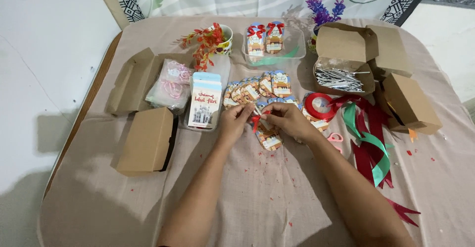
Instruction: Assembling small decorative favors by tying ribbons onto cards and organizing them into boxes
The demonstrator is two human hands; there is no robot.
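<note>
My left hand [235, 121] and my right hand [288, 120] meet over the middle of the table, fingers pinched on a small red ribbon [256, 122] attached to a colourful paper tag [268, 138]. The tag hangs just below my fingers. A row of several similar tags [257, 88] lies fanned out just beyond my hands. Two finished tags with red bows [265, 37] stand in a clear plastic tray [296, 44] at the back.
Brown cardboard boxes lie at the left [147, 139] and right [410, 103]; an open one [341, 64] holds silver twist ties [339, 79]. Red and green ribbons [368, 138] trail at right beside a red ribbon spool [319, 106]. A card packet [205, 101], a pink bag [170, 86] and pink scissors [335, 139] are nearby.
</note>
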